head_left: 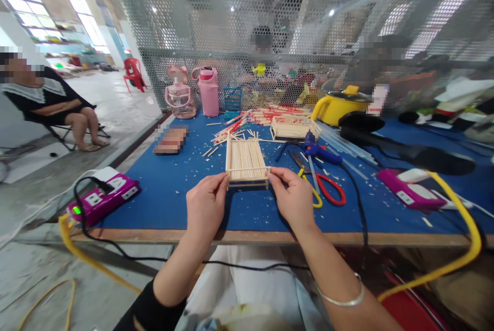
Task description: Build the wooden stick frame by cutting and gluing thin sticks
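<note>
Over the near part of the blue table (162,207), the stick tray (247,158) sits between the left hand (206,202) and the right hand (294,199), extending forward from the fingers (221,183); whether its underside touches the table cannot be told. Its long axis seems to run away from the body, and neither hand is nearer: each has thumb and fingers pinched closed on a near corner. The tray is pale wood, its floor of slats laid side by side, edged by thin raised rails (249,170).
</note>
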### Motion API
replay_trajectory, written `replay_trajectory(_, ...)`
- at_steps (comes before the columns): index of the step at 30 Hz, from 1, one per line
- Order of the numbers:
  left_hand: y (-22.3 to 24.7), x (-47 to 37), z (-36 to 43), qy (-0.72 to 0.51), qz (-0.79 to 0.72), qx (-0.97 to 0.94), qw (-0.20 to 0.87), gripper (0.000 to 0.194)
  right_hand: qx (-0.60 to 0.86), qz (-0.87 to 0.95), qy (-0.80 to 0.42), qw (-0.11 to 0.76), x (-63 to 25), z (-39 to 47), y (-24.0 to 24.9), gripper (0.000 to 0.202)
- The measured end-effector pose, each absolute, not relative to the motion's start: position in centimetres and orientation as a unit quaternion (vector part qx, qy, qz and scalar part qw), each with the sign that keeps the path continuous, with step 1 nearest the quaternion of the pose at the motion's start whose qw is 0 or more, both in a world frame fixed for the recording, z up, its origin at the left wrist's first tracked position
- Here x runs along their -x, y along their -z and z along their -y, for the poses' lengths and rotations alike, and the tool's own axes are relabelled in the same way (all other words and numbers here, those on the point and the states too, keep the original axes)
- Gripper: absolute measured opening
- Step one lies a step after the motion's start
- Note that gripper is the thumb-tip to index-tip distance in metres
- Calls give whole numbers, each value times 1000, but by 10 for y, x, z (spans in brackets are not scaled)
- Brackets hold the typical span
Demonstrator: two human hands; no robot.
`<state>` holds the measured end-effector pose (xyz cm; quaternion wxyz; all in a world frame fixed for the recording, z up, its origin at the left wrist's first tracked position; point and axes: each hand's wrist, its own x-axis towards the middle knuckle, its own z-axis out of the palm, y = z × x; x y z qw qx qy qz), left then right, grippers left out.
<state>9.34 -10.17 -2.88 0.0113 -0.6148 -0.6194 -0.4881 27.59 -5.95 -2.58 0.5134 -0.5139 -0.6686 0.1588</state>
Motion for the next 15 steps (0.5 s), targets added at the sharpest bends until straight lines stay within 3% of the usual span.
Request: replay_trajectory(15,32,-93,101,502,607,616,6,23,509,676,-155,510,-277,60,26,20)
